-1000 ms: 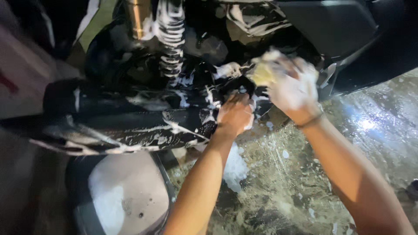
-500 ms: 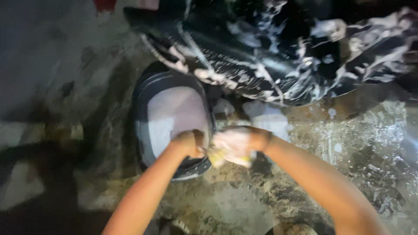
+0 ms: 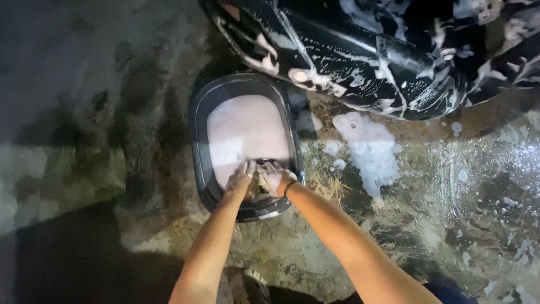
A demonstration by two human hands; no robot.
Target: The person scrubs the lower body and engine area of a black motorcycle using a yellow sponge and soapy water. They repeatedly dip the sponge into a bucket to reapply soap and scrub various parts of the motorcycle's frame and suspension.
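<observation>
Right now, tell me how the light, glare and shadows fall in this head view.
Head view: light falls hardest on the foamy water in the dark basin and on both hands; glare sparkles off the wet ground at right; the left side sinks into deep shadow; the soapy black vehicle shows only foam streaks.

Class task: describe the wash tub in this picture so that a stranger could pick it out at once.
Start at the soapy black motorbike along the top. Just below its left end, on wet concrete, sits a dark oval tub. Unlike the foam patches around it, it holds pale suds, and both hands dip into it.
</observation>
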